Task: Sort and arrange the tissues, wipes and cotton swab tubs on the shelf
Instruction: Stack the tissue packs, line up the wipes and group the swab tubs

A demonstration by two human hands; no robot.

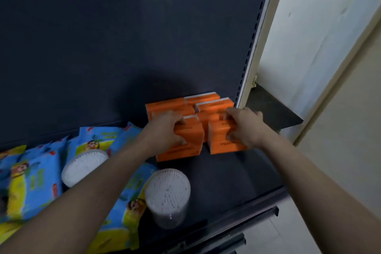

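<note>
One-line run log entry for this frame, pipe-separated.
left hand: grips left tissue pack | right hand: grips right tissue pack | swab tubs, wipes: unheld on shelf

Nothing legible anywhere. Small dark lettering on the orange tissue packs (pixel 221 147), too blurred to spell out. Green and red print across the blue wipes packs (pixel 37 179) (smeared, no letter shapes to make out). Black strokes at the very top edge of the white door (pixel 309 27), cut off by the frame, unreadable.

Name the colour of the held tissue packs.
The tissue packs are orange with white ends; the head view shows it.
</note>
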